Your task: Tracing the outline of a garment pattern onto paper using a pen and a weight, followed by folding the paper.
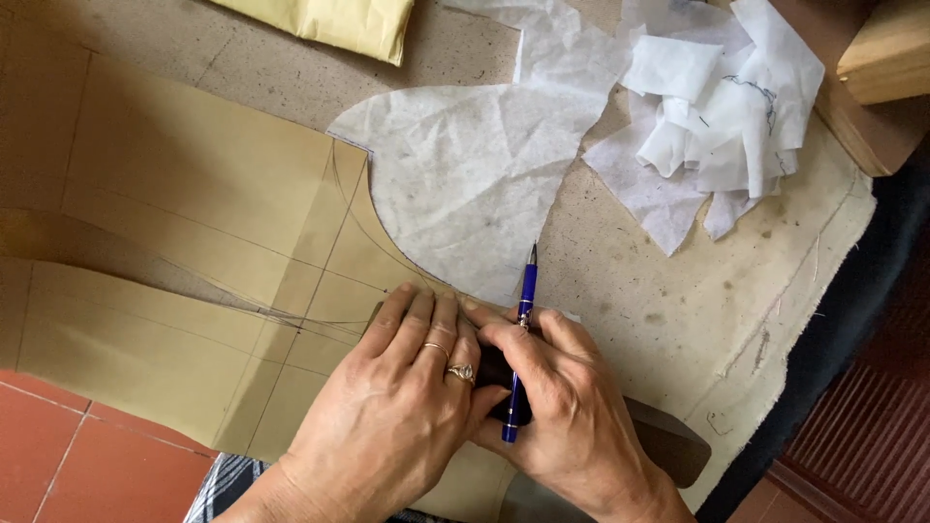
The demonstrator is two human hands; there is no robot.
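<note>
My right hand (567, 402) grips a blue pen (521, 329) with its tip pointing away, at the lower edge of a curved piece of thin white interfacing (465, 174). My left hand (392, 407), with two rings on one finger, lies flat with fingers spread on a brown paper pattern (194, 252) marked with pencil lines. The fingertips of both hands meet at the interfacing's lower point. A dark object under both hands is mostly hidden.
A pile of white interfacing scraps (717, 107) lies at the top right. A folded yellow cloth (339, 21) sits at the top edge. A stained beige cloth (678, 300) covers the work surface. Red floor tiles (58, 446) show at the lower left, wood (886, 48) at the upper right.
</note>
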